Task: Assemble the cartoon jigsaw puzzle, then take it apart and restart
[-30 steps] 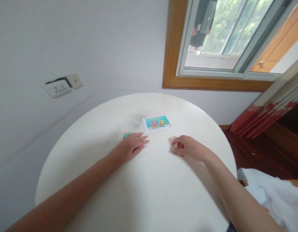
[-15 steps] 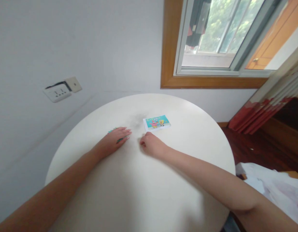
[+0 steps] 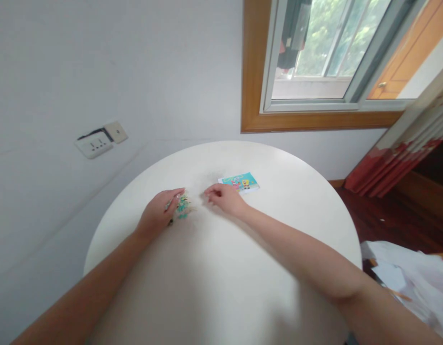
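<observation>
My left hand (image 3: 160, 208) lies low on the table with fingers stretched out, curving around a pile of small green, yellow and dark pieces (image 3: 183, 205) that look like jigsaw puzzle pieces. Some of them show between and beneath its fingers. To the right, my right hand (image 3: 226, 199) is closed, thumb and fingertips pinched together just above the tabletop. Whatever it holds, if anything, is too small to make out. Behind this hand lies a card (image 3: 248, 181) with a turquoise cartoon picture of a pink figure and a yellow figure; the hand covers its lower left corner.
The round white table (image 3: 239, 268) stands close to a white wall with a power socket (image 3: 94, 144). A wood-framed window (image 3: 314, 117) is behind it, with a red and cream curtain (image 3: 379, 165) to the right. White plastic bags (image 3: 418, 282) sit beside the table at lower right.
My left hand has drawn back to the left and uncovered part of the pile of pieces. My right hand has moved forward, partly over the card. The view has shifted slightly.
</observation>
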`<state>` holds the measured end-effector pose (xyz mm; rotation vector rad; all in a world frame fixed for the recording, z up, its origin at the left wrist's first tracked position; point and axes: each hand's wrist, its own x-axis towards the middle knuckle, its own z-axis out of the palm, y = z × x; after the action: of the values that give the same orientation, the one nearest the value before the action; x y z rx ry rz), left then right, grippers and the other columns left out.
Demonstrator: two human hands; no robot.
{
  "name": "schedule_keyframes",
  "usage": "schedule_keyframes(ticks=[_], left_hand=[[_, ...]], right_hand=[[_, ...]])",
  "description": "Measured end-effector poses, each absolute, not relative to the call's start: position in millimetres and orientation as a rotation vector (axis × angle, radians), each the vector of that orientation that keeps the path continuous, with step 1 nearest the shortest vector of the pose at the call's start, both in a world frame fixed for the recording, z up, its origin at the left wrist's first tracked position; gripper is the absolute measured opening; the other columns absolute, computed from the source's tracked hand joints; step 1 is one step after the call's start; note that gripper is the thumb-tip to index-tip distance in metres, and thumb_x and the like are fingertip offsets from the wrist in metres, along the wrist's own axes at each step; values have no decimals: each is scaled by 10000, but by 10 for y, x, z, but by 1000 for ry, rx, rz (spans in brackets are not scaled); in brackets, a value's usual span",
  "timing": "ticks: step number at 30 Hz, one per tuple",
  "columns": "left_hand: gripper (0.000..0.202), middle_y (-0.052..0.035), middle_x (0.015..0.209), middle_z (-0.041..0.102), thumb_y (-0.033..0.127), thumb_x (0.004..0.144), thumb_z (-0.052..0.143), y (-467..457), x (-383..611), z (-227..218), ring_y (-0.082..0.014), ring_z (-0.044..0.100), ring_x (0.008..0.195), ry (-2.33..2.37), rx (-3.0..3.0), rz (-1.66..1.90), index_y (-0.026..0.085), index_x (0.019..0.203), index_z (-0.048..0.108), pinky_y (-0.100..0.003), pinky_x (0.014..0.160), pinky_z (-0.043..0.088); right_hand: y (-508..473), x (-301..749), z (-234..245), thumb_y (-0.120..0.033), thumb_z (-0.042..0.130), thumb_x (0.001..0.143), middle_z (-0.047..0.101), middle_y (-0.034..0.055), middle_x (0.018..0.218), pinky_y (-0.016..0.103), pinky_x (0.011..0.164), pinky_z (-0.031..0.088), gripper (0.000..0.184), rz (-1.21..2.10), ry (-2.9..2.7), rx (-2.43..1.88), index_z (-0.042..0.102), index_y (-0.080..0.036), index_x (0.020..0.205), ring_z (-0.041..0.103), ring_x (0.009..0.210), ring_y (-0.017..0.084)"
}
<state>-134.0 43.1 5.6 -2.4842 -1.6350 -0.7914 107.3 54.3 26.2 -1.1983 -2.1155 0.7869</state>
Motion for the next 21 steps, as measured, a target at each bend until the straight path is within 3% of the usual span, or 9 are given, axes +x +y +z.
schedule_keyframes(ticks=[3, 6, 9, 11, 13, 16, 21], left_hand=[[470, -97, 1111, 687, 412, 977, 284, 424, -1311, 84, -249, 599, 1043, -1541, -2518, -732, 155, 1171, 627, -388, 965, 447], [463, -110, 1029, 690, 391, 983, 291, 450, -1232, 138, -268, 591, 990, -1480, -2474, -679, 145, 1142, 650, -421, 933, 441], [438, -118, 1017, 677, 373, 986, 315, 373, -1045, 215, -276, 576, 1006, -1439, -2416, -739, 140, 1156, 645, -446, 939, 436], [404, -113, 1122, 655, 348, 988, 331, 192, -853, 235, -253, 562, 1085, -1365, -2506, -773, 154, 1216, 602, -426, 997, 421], [408, -111, 1280, 595, 358, 993, 328, -88, -640, 194, -251, 497, 1223, -1347, -2576, -749, 177, 1286, 547, -438, 1075, 371], [521, -88, 1524, 367, 512, 961, 394, -544, -378, 32, -321, 308, 1398, -1414, -2672, -513, 268, 1419, 422, -532, 1103, 315], [638, -84, 1537, 350, 634, 898, 442, -875, -240, -178, -358, 279, 1411, -1493, -2652, -371, 319, 1450, 389, -606, 1124, 210]], right_hand=[[498, 1655, 316, -143, 475, 883, 727, 77, 935, 248, 728, 542, 246, 1007, -1902, -1187, 665, -115, 1036, 681, 799, 134], [288, 2187, 326, -208, 473, 902, 712, 89, 1034, 288, 789, 550, 246, 935, -1937, -1255, 683, -138, 1008, 684, 852, 152], [-61, 2540, 250, -309, 513, 905, 649, 108, 1246, 415, 1004, 457, 340, 554, -2123, -1412, 649, -198, 1196, 584, 1169, 237], [-311, 2665, 159, -483, 554, 879, 443, 86, 1487, 578, 1115, 263, 531, 209, -2292, -1497, 525, -285, 1371, 316, 1404, 339], [-521, 2725, 57, -569, 477, 901, 268, 49, 1578, 649, 1123, 128, 602, 16, -2420, -1533, 396, -349, 1456, 159, 1460, 362], [-697, 2753, -67, -611, 377, 927, 163, 34, 1602, 632, 1132, 93, 640, -50, -2541, -1521, 269, -359, 1505, 103, 1474, 343], [-716, 2757, -134, -648, 355, 916, 144, 53, 1603, 616, 1136, 89, 689, -52, -2569, -1529, 241, -332, 1518, 100, 1475, 342]])
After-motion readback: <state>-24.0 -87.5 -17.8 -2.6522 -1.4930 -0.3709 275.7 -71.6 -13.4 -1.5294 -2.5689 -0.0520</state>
